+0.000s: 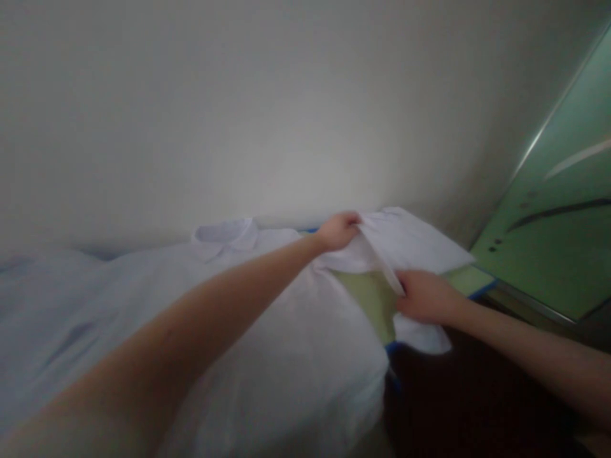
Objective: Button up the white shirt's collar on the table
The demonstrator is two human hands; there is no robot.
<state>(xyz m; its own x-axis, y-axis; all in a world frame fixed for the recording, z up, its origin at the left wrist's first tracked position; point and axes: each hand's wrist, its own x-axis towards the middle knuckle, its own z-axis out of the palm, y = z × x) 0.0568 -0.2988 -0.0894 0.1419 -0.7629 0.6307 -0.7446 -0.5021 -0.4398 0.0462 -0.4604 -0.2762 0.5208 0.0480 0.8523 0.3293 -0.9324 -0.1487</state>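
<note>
A white collared shirt (pixel 296 331) lies spread over a yellow-green surface (pixel 370 296) with blue edging. Its collar (pixel 226 238) points toward the wall. My left hand (pixel 338 230) reaches across the shirt and is closed on the sleeve cloth near the shoulder. Lower and farther right, my right hand (pixel 427 296) pinches an edge of the same sleeve (pixel 410 238). Between the two hands the cloth edge is drawn into a slanting line. A loose end of white cloth hangs below my right hand. My fingertips are partly hidden by the fabric.
A plain pale wall (pixel 267 108) rises behind the surface. At the right stands a green glossy panel (pixel 563 222) with a metal-like edge and dark brush-like marks. Pale bluish cloth (pixel 52 318) lies at the left. The floor area (pixel 439 401) below right is dark.
</note>
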